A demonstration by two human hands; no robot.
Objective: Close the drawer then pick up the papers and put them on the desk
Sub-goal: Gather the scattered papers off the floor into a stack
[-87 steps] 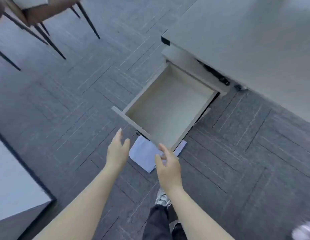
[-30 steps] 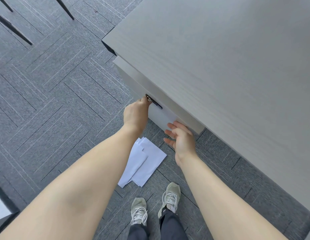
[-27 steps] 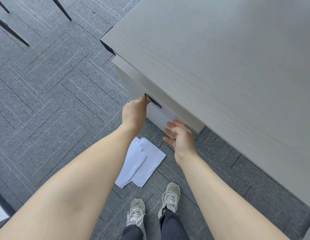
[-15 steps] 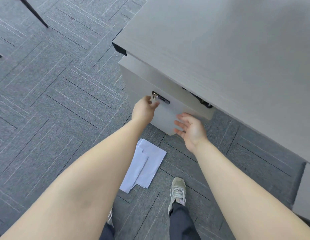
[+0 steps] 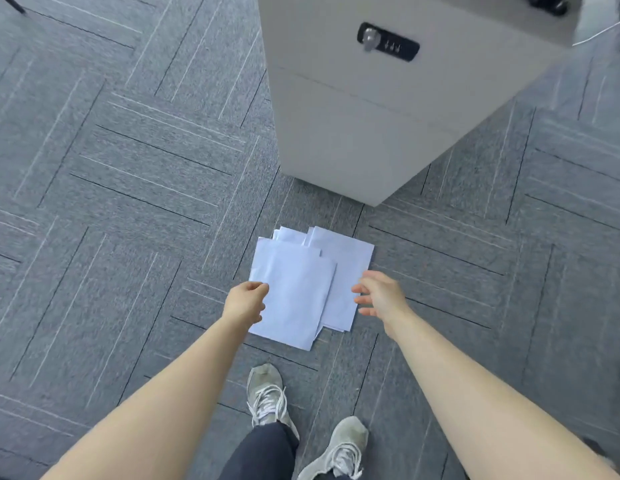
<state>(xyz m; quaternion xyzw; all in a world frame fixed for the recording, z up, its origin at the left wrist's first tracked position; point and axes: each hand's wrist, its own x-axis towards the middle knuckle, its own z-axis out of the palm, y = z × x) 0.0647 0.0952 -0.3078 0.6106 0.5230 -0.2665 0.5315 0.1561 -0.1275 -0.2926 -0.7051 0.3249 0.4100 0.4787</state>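
A loose stack of white papers (image 5: 301, 292) lies flat on the grey carpet, just in front of the pale drawer cabinet (image 5: 353, 133). The cabinet's drawer fronts sit flush and shut, with a black combination lock (image 5: 388, 43) near the top. My left hand (image 5: 246, 301) is at the left edge of the top sheet with its fingers curled; I cannot tell whether it pinches the sheet. My right hand (image 5: 381, 294) hovers at the stack's right edge, fingers spread, holding nothing.
My two grey sneakers (image 5: 267, 393) (image 5: 339, 445) stand on the carpet just behind the papers. A dark chair leg (image 5: 10, 3) shows at the top left corner. Carpet stretches away to the left and right of the stack.
The drawer went from pulled out to pushed shut. Both hands left the cabinet front and dropped down to the papers. My view tilted down, and the desk top is out of frame.
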